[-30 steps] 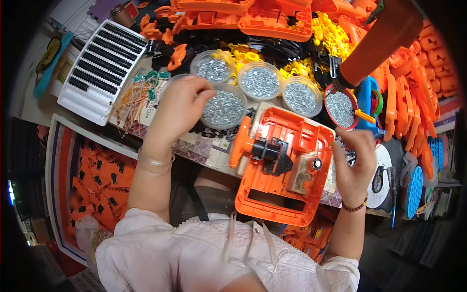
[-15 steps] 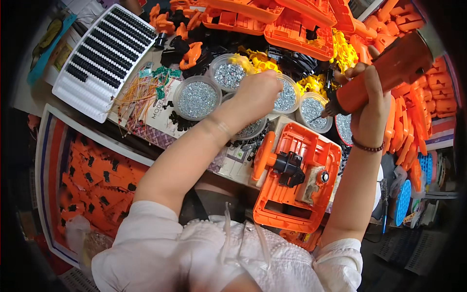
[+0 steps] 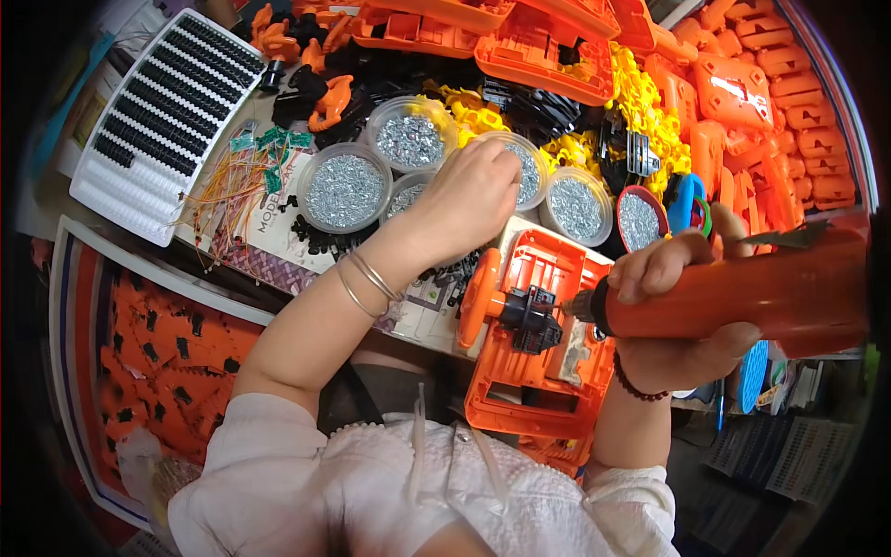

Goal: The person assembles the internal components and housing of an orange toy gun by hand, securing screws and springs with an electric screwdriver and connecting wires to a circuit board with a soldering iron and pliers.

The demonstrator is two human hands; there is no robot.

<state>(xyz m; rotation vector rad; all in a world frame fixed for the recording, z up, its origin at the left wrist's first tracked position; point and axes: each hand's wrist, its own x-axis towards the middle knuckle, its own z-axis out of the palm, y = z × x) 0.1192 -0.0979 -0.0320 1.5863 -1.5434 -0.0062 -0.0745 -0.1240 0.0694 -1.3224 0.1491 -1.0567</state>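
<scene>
My right hand (image 3: 682, 311) grips an orange electric screwdriver (image 3: 742, 292) held sideways, its tip pointing at the black motor part (image 3: 531, 317) in an orange plastic housing (image 3: 534, 348) lying open on the bench. My left hand (image 3: 469, 190) reaches forward over a clear round tub of small silver screws (image 3: 531, 165), fingers pinched down into it; whether it holds a screw I cannot see. Two thin bangles sit on my left wrist.
More screw tubs (image 3: 345, 188) (image 3: 408, 139) (image 3: 575, 206) stand in a row. Behind them lie heaps of orange housings (image 3: 742, 93), yellow parts (image 3: 640, 102) and black parts (image 3: 408, 70). A white slotted rack (image 3: 158, 125) sits far left, a bin of orange pieces (image 3: 158, 362) below left.
My left hand went from the middle tub to the tub further right. My right hand lifted the screwdriver, then brought it down level against the housing.
</scene>
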